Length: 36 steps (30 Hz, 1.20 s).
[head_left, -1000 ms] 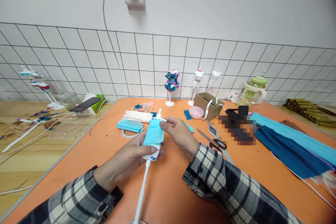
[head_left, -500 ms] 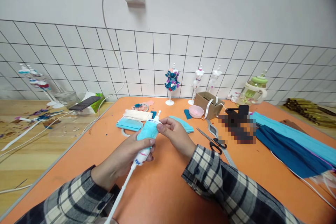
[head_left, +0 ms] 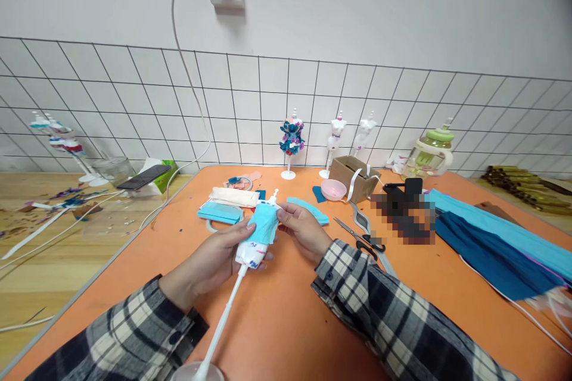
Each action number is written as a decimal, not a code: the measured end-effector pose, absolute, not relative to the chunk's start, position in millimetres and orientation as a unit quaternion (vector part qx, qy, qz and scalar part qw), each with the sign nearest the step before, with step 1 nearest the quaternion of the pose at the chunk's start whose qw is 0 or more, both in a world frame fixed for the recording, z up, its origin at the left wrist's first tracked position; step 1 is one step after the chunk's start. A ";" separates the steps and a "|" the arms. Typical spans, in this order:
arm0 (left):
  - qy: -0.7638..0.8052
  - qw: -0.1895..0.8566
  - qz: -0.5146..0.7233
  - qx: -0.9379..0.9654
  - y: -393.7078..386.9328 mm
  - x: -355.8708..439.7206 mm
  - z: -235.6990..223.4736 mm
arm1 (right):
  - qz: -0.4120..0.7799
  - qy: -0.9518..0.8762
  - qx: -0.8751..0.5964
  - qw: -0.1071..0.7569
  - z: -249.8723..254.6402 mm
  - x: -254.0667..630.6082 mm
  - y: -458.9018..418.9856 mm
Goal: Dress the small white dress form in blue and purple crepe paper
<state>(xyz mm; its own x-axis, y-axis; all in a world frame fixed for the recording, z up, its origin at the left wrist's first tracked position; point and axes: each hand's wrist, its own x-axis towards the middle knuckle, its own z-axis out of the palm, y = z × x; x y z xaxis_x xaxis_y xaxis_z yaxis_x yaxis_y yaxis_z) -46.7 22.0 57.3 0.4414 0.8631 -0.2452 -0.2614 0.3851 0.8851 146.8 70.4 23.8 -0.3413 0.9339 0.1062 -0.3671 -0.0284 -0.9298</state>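
Observation:
A miniature dress form (head_left: 251, 255) tilts above the table, its white stand running down to a round base near the bottom edge. My left hand (head_left: 223, 253) is wrapped round its torso, thumb on the front. A piece of light blue fabric (head_left: 264, 221) covers the upper torso. My right hand (head_left: 304, 227) pinches the fabric's right edge near the shoulder, its fingertips partly hidden. Beyond my hands lie a folded light blue cloth (head_left: 220, 212), a cream folded strip (head_left: 235, 197) and a curved light blue piece (head_left: 310, 210).
Scissors (head_left: 357, 234) and grey tape (head_left: 386, 263) lie to the right. Behind them are a pink bowl (head_left: 333, 190), a cardboard box (head_left: 351, 174) and a green-lidded bottle (head_left: 429, 155). Another dress form (head_left: 292, 140) stands at the back. Blue fabric (head_left: 496, 259) covers the far right.
The dress form has turned and shifted slightly right, bringing more of the blue fabric's front and the stand's base into view. My right hand has moved slightly right with the fabric's edge.

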 end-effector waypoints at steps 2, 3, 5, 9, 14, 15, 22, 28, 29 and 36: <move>0.355 0.769 0.357 0.394 24.8 -47.9 56.1 | 0.662 -0.489 -0.282 0.493 21.1 148.0 71.9; 0.356 0.772 0.353 0.391 25.5 -47.7 56.0 | 0.664 -0.489 -0.279 0.492 21.1 148.1 71.7; 0.368 0.750 0.381 0.396 25.6 -46.3 57.2 | 0.664 -0.491 -0.279 0.490 23.4 147.3 69.5; 0.397 0.662 0.470 0.428 22.5 -43.6 64.3 | 0.668 -0.505 -0.277 0.470 30.0 142.2 61.8; 0.417 0.671 0.390 0.473 22.7 -47.0 71.3 | 0.674 -0.488 -0.291 0.473 26.2 140.0 62.1; 0.405 0.686 0.382 0.469 24.2 -48.6 70.4 | 0.675 -0.483 -0.294 0.475 23.9 140.6 63.4; 0.345 0.769 0.348 0.410 36.0 -57.9 48.3 | 0.695 -0.450 -0.315 0.464 8.4 148.3 72.2; 0.375 0.804 0.320 0.332 26.4 -45.4 39.1 | 0.671 -0.451 -0.329 0.489 1.5 152.9 80.8; 0.381 0.807 0.324 0.314 24.5 -42.1 37.7 | 0.664 -0.453 -0.332 0.494 0.4 152.8 82.1; 0.305 0.849 0.352 0.252 20.4 -30.8 27.1 | 0.663 -0.455 -0.324 0.498 -0.8 154.5 79.3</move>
